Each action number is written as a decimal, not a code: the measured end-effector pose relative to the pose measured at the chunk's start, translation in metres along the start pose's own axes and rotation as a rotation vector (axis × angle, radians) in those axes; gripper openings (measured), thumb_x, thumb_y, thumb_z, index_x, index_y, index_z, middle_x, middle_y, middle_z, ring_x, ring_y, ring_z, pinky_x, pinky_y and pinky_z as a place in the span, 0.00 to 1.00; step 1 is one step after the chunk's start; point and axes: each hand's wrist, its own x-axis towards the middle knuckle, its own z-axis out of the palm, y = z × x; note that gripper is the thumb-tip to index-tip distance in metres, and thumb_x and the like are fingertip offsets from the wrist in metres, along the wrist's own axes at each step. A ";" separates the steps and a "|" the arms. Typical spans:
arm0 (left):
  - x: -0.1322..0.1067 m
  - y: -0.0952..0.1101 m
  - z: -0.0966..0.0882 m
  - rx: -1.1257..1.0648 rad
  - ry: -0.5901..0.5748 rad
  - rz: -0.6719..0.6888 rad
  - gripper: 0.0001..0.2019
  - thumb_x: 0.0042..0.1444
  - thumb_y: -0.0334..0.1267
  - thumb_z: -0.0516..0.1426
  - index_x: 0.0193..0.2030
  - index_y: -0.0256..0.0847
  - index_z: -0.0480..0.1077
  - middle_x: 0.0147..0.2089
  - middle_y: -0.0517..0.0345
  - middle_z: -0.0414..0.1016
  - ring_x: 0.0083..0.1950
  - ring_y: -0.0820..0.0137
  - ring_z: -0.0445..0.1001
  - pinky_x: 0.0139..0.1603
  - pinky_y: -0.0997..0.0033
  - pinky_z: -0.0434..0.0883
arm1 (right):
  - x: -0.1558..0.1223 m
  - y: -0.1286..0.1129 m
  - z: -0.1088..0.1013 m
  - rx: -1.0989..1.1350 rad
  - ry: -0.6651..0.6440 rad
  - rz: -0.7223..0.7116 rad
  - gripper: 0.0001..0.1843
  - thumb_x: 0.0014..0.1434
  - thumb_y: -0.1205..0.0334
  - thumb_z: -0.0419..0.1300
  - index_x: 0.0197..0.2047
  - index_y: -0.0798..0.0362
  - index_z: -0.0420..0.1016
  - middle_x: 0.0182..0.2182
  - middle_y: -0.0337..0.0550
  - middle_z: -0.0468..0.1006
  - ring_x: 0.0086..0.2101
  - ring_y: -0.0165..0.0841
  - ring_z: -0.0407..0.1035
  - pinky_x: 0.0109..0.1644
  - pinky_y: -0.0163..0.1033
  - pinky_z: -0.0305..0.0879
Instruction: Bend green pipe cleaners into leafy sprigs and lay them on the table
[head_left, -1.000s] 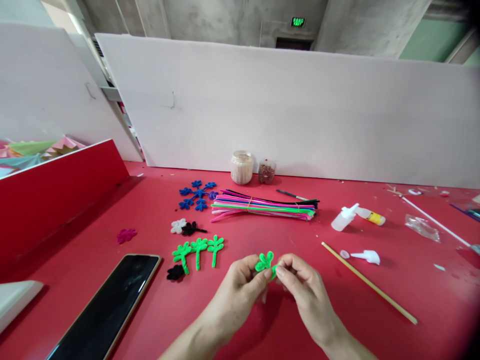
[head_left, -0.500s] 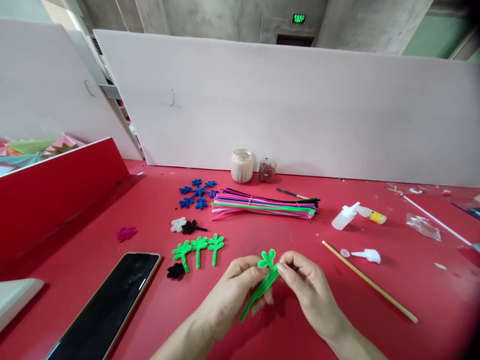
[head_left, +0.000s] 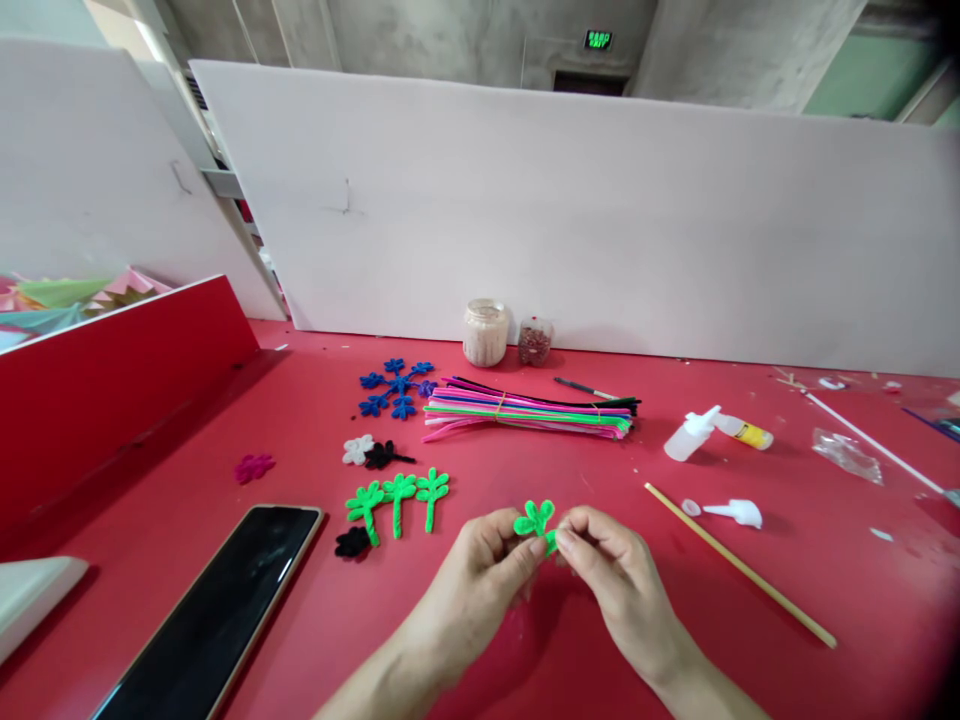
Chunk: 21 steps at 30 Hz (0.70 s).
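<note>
Between my two hands is a green pipe cleaner [head_left: 535, 518] bent into petal-like loops, held above the red table. My left hand [head_left: 487, 570] pinches it below the loops with thumb and fingers. My right hand [head_left: 611, 570] grips its right side, where a short green part shows at the fingertips. The rest of the pipe cleaner is hidden by my fingers. To the left lie several finished-looking green pipe-cleaner flowers with stems [head_left: 397, 500], beside a black pipe-cleaner flower [head_left: 352, 543].
A rubber-banded bundle of pipe cleaners [head_left: 525, 410] lies ahead, near blue flowers [head_left: 399, 384]. A phone [head_left: 217, 610] is at left. Glue bottles [head_left: 690, 436], a white nozzle [head_left: 739, 512] and a wooden stick [head_left: 739, 563] lie at right. Two jars [head_left: 485, 335] stand by the white panel [head_left: 585, 220].
The long green tail that hung down below my left hand is out of sight. My left fingers have closed in nearer to my right hand, which has barely moved.
</note>
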 end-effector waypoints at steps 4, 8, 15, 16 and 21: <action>0.000 -0.001 -0.002 -0.055 0.022 0.000 0.08 0.50 0.39 0.55 0.27 0.35 0.67 0.16 0.68 0.54 0.18 0.81 0.48 0.20 0.78 0.48 | 0.003 0.010 -0.005 0.072 0.084 0.052 0.10 0.57 0.59 0.50 0.29 0.53 0.68 0.21 0.35 0.65 0.24 0.28 0.56 0.27 0.30 0.53; 0.001 -0.003 -0.002 -0.123 0.016 0.012 0.08 0.50 0.38 0.56 0.25 0.36 0.66 0.16 0.68 0.55 0.17 0.82 0.47 0.19 0.78 0.46 | 0.003 0.012 -0.008 0.057 0.076 0.038 0.10 0.57 0.58 0.51 0.29 0.54 0.67 0.22 0.35 0.66 0.25 0.27 0.56 0.27 0.30 0.54; 0.001 -0.004 0.001 -0.124 0.035 -0.023 0.07 0.48 0.36 0.57 0.24 0.35 0.66 0.16 0.68 0.54 0.18 0.81 0.49 0.19 0.78 0.48 | 0.000 0.002 -0.003 -0.059 -0.107 -0.027 0.11 0.57 0.59 0.51 0.26 0.54 0.62 0.20 0.33 0.58 0.22 0.25 0.52 0.25 0.30 0.53; 0.001 -0.004 0.001 -0.126 0.035 -0.018 0.07 0.48 0.36 0.57 0.25 0.35 0.66 0.16 0.68 0.55 0.19 0.81 0.49 0.19 0.78 0.48 | 0.000 0.001 -0.002 -0.066 -0.110 -0.032 0.11 0.58 0.59 0.50 0.26 0.54 0.61 0.20 0.33 0.59 0.22 0.26 0.53 0.26 0.30 0.53; -0.001 -0.003 0.002 -0.158 0.028 -0.011 0.06 0.50 0.35 0.55 0.26 0.35 0.66 0.16 0.67 0.55 0.19 0.81 0.49 0.20 0.79 0.47 | -0.003 -0.002 0.001 -0.055 -0.132 -0.056 0.11 0.60 0.60 0.46 0.27 0.52 0.59 0.22 0.33 0.61 0.24 0.26 0.56 0.29 0.30 0.56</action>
